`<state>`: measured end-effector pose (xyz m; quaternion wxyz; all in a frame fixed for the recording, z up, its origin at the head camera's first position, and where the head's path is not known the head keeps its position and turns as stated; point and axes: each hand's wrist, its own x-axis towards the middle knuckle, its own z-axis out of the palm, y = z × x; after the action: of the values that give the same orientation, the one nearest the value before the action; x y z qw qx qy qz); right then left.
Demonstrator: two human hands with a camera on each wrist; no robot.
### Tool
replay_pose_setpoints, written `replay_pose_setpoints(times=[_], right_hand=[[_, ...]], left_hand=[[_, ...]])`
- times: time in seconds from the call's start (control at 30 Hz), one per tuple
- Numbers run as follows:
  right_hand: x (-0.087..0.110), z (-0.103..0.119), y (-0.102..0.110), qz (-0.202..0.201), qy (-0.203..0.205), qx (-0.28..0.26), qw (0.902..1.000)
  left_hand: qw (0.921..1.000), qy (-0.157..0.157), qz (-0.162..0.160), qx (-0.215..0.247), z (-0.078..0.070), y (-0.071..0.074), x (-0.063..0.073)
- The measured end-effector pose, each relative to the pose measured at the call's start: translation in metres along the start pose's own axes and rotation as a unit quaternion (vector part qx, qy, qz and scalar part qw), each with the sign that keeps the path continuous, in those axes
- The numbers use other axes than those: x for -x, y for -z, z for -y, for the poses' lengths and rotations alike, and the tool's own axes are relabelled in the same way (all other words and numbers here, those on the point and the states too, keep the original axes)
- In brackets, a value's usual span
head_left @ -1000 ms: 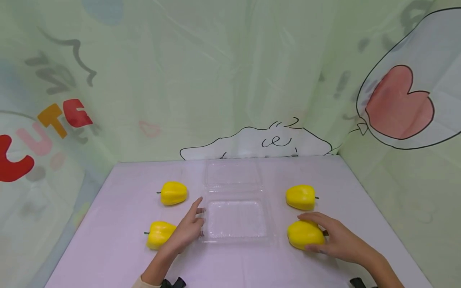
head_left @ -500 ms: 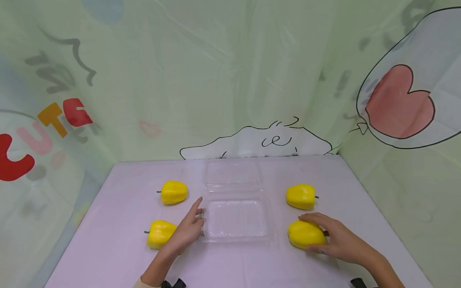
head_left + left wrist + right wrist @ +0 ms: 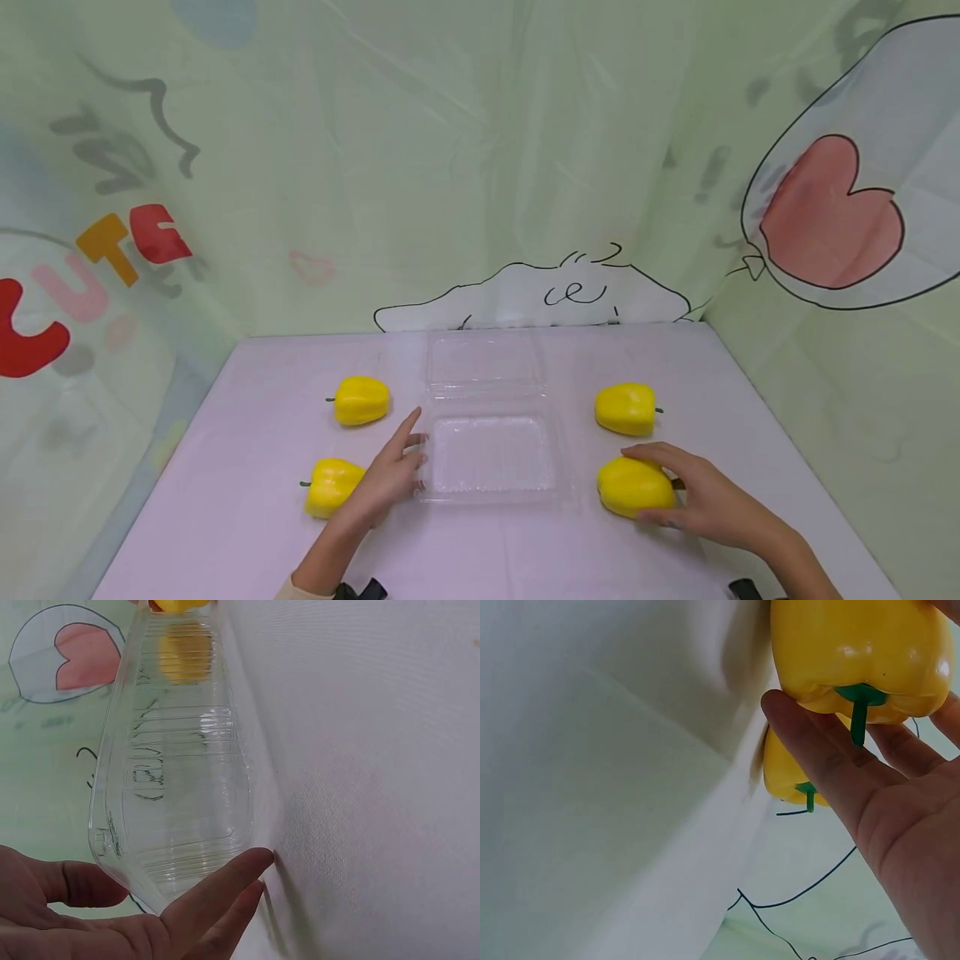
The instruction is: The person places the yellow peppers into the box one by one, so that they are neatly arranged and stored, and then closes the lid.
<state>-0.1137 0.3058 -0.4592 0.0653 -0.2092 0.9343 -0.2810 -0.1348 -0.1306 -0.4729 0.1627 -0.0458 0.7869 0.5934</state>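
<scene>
A clear plastic clamshell box [image 3: 491, 454] lies open mid-table, its lid [image 3: 486, 362] folded back toward the wall. My left hand [image 3: 392, 477] is at the box's left side. In the left wrist view its fingers [image 3: 217, 892] reach out fairly straight along the box's end, thumb at the rim. On the right, my right hand [image 3: 693, 492] spans a yellow bell pepper [image 3: 636, 487], thumb on the near side and fingers on the far side. The right wrist view shows that pepper [image 3: 862, 652] between the fingers, green stem toward the palm.
Another yellow bell pepper [image 3: 626, 409] sits beyond the right hand. Two more lie left of the box: a far one [image 3: 362, 401] and a near one [image 3: 332, 487], partly covered by the left hand and wrist. Printed cloth walls [image 3: 465, 167] surround the white table [image 3: 525, 558].
</scene>
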Motion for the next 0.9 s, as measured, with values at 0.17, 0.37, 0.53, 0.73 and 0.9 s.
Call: replay_pose_setpoints(times=[0.17,0.37,0.53,0.73,0.9], right_hand=[[-0.001,0.002,0.0,-0.016,0.005,0.008,0.9998],[-0.002,0.004,0.001,-0.03,0.009,0.01,0.9995],[-0.003,0.006,0.003,-0.037,0.016,0.004,0.9992],[-0.004,0.011,0.006,-0.046,0.014,-0.002,0.9988],[-0.005,0.017,0.01,-0.052,0.015,-0.001,0.9985]], left_hand=[[1.0,0.002,0.005,-0.002,0.001,0.0,0.0],[1.0,0.0,0.007,-0.001,0.001,0.0,-0.001],[1.0,0.002,0.004,0.002,0.002,0.001,0.0],[0.9999,0.0,0.009,0.009,0.003,0.003,0.0],[0.9999,-0.003,0.011,0.012,0.003,0.003,-0.001]])
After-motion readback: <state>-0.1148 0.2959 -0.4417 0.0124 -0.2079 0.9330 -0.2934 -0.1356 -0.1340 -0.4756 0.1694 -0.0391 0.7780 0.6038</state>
